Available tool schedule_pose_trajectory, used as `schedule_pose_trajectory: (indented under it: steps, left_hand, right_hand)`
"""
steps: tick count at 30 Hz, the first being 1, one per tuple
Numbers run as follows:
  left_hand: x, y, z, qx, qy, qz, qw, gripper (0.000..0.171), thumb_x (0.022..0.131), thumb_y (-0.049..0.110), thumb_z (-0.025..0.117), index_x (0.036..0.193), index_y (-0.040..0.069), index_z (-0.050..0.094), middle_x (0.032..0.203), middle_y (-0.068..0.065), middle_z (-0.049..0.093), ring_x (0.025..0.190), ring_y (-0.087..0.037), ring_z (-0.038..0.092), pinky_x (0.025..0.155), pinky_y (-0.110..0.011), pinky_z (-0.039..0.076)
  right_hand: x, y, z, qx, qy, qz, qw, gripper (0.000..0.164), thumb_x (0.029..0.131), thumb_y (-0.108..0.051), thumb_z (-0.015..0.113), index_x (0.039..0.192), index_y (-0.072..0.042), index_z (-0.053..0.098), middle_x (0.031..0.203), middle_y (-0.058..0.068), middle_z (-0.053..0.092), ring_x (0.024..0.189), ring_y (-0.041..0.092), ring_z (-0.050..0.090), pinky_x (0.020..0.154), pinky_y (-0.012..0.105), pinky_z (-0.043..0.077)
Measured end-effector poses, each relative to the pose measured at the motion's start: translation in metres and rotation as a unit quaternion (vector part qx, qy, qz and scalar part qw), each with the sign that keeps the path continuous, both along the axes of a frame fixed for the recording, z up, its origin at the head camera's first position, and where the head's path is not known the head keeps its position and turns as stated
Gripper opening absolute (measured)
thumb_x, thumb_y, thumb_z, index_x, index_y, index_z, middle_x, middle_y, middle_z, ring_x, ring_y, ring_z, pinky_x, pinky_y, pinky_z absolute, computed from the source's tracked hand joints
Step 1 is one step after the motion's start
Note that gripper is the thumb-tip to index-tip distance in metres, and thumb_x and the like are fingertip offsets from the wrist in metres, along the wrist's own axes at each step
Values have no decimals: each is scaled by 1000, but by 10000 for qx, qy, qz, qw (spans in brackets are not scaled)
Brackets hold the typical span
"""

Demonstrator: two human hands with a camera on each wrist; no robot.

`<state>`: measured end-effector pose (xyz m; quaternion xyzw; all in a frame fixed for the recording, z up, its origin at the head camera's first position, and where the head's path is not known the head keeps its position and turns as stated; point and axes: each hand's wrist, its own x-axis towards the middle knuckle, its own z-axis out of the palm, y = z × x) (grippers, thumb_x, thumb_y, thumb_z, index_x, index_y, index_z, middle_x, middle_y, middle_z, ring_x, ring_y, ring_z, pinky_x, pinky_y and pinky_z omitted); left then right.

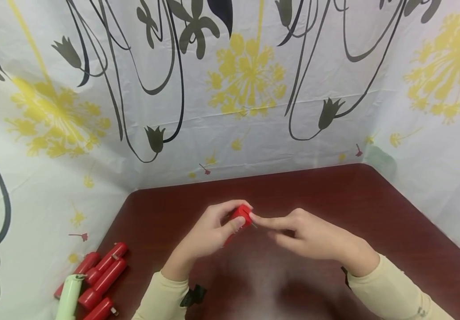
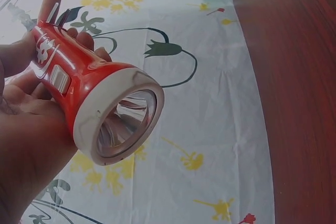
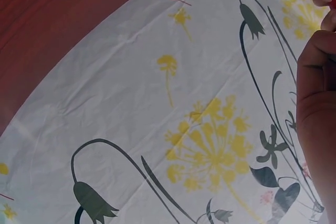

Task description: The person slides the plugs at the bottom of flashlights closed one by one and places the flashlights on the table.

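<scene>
My left hand [image 1: 210, 231] grips a red flashlight [image 1: 242, 214] above the middle of the table. In the left wrist view the flashlight [image 2: 79, 69] shows a white rim [image 2: 89, 124] round its lens, a pale slide switch [image 2: 60, 79] and metal prongs [image 2: 53, 12] standing out near its tail. My right hand [image 1: 314, 235] has its index finger stretched out, the tip touching the flashlight's tail end beside the prongs. Only part of the right hand [image 3: 317, 103] enters the right wrist view, at the right edge.
Several red cylinders [image 1: 106, 278] lie together at the table's left edge, some with metal bits at their ends. A light green cylinder [image 1: 70, 295] lies among them. Flower-printed white cloth [image 1: 254, 146] hangs round the dark red table [image 1: 326, 191].
</scene>
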<state>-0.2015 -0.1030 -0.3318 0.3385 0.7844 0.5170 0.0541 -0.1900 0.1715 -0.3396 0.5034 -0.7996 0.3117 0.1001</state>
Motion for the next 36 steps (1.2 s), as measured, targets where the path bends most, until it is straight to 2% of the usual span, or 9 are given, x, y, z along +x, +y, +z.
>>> schedule_pose_trajectory:
  steps: [7,13,18,22,26,28,31,33,36]
  left_hand:
    - [-1,1,-3,-80,-82,-103,9999,26,105,16,67,131,13,68,109,-6,71,87,-19,63,73,-24,56]
    - [-2,2,-3,-83,-82,-148,9998,28,105,17,67,132,10,67,111,-12,71,89,-24,64,72,-25,56]
    - [-3,3,-4,-154,-160,-137,9997,28,105,16,67,132,10,68,109,-11,71,86,-25,63,69,-30,58]
    - [-3,3,-5,-266,-215,-137,9993,26,105,16,67,130,11,69,104,-7,70,77,-21,61,65,-34,57]
    - [-3,6,-6,-289,-229,-195,9991,24,104,16,68,128,14,70,98,-6,68,72,-22,58,61,-29,54]
    - [-3,7,-6,-260,-222,-218,9992,23,104,16,68,127,15,70,96,-7,67,71,-24,58,61,-27,53]
    - [-3,9,-7,-227,-240,-215,9992,22,104,16,68,125,14,71,95,-9,67,72,-20,58,61,-26,53]
    - [-2,10,-7,-215,-244,-201,9993,22,104,16,68,126,12,71,99,-10,69,76,-17,60,63,-26,54]
    - [-2,11,-7,-205,-253,-179,9993,23,105,15,67,126,9,71,103,-13,69,79,-14,61,65,-27,55]
  right_hand:
    - [-2,-1,-3,-51,-153,53,9999,59,97,5,64,151,-21,61,64,-18,24,60,-12,12,53,6,29]
    - [-4,-2,-4,-56,-162,-11,9999,59,97,5,64,150,-22,62,65,-17,32,59,-13,12,53,6,30]
    - [-7,-2,-4,-64,-156,-31,9999,58,96,6,64,147,-20,65,64,-16,40,59,-12,14,54,6,31]
    - [-8,-2,-4,-57,-242,-7,9997,55,95,7,64,144,-17,67,73,-16,64,62,-10,20,57,6,34]
    - [-8,-1,-5,-15,-252,-49,9997,53,95,7,64,143,-16,68,90,-9,79,62,-9,22,59,7,38]
    - [-8,-1,-5,8,-157,-87,9998,54,95,6,64,143,-17,68,78,-12,71,61,-8,20,59,7,37]
    - [-8,-2,-6,-18,16,-130,9999,54,95,5,66,144,-17,68,70,-15,59,60,-8,20,59,7,37]
    - [-7,-2,-6,-28,93,-171,9998,54,94,5,67,144,-17,68,65,-15,42,59,-8,19,57,6,35]
    - [-7,-2,-5,-8,188,-224,9996,53,95,4,68,144,-18,68,65,-18,40,59,-9,19,57,6,34]
